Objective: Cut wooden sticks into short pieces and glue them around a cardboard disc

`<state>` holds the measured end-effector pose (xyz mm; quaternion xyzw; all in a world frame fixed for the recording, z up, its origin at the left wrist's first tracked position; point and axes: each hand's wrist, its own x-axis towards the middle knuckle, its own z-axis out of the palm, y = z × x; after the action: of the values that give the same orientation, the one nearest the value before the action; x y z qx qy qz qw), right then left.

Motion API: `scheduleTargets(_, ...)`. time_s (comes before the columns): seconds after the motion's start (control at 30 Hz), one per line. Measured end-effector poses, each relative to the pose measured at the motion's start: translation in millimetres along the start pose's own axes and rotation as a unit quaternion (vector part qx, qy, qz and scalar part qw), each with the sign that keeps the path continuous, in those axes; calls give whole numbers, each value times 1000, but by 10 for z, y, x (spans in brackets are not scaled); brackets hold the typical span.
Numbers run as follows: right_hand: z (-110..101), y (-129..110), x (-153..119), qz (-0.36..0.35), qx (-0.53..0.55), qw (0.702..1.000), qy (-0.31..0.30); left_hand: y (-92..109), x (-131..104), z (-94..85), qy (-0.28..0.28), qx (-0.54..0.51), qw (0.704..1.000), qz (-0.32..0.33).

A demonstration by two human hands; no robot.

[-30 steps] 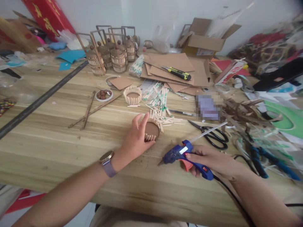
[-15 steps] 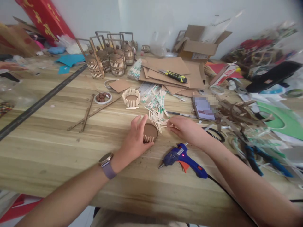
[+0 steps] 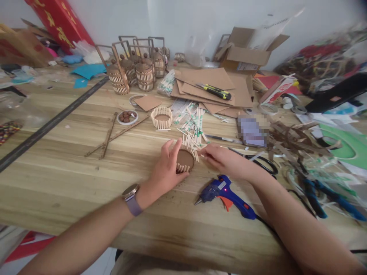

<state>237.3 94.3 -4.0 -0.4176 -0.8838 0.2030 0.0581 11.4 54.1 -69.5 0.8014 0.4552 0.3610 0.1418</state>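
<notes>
My left hand (image 3: 164, 168) curves around the left side of a round brown cardboard base (image 3: 185, 157), thumb at its near edge and fingers at its far side. Short wooden sticks stand upright along the base's near rim. To the right, my right hand (image 3: 223, 158) has its fingers pinched together, with a pale stick end showing at the tips. Beside it lies a loose pile of short wooden sticks (image 3: 190, 142). Below the right hand a blue glue gun (image 3: 226, 194) rests on its side, its red light on and nozzle pointing left.
Behind the base stands a round stick-walled cup (image 3: 162, 119). A bowl of brown beads (image 3: 127, 117) and crossed brown strips (image 3: 107, 137) are to the left. Several finished lanterns (image 3: 143, 76), cardboard sheets (image 3: 206, 82) with a utility knife (image 3: 215, 91), scissors (image 3: 265, 164) and pliers (image 3: 315, 196) lie around.
The right hand has shifted slightly and now shows a pale stick end at its fingertips. The left hand stays around the base. The whole view has shifted a little.
</notes>
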Motion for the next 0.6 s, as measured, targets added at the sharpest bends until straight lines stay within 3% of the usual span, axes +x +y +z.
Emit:
scheduleTargets(0.17,-26,-157,-12,13,142,990,1,-5,6,0,4,0,1000,9)
scheduleTargets(0.6,162,-241,45,5,170,985,-11,4,9,-14,-3,-11,1000,6)
